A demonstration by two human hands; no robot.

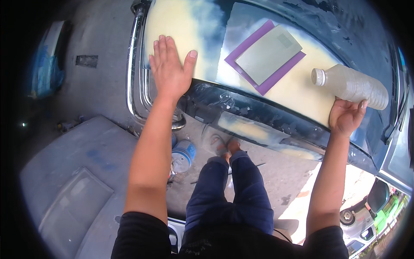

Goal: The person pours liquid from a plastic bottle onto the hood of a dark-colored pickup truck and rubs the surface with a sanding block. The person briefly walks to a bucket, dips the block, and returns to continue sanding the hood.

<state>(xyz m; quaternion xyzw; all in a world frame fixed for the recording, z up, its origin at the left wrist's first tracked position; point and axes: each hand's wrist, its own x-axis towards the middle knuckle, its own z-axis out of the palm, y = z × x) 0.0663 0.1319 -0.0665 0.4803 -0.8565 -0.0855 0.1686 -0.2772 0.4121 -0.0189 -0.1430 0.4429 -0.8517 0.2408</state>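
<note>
A dark car panel with pale yellow, sanded-looking patches (181, 26) lies under both hands. My left hand (169, 69) rests flat on its pale area at the left, fingers stretched out. In my right hand (345, 116) is a cloudy plastic bottle (360, 85) with a white cap, tipped sideways over the panel's right part, cap pointing left. Between my hands, a grey rectangular sheet (267, 54) lies on a larger purple sheet (237, 61) on the panel, left of the bottle.
A chrome tube (133, 60) runs along the panel's left end. Below are my legs, a blue-and-white bucket (183, 153) on the concrete floor (293, 185), and a grey primed vehicle body (56, 151) at left. Other vehicles (366, 216) show at lower right.
</note>
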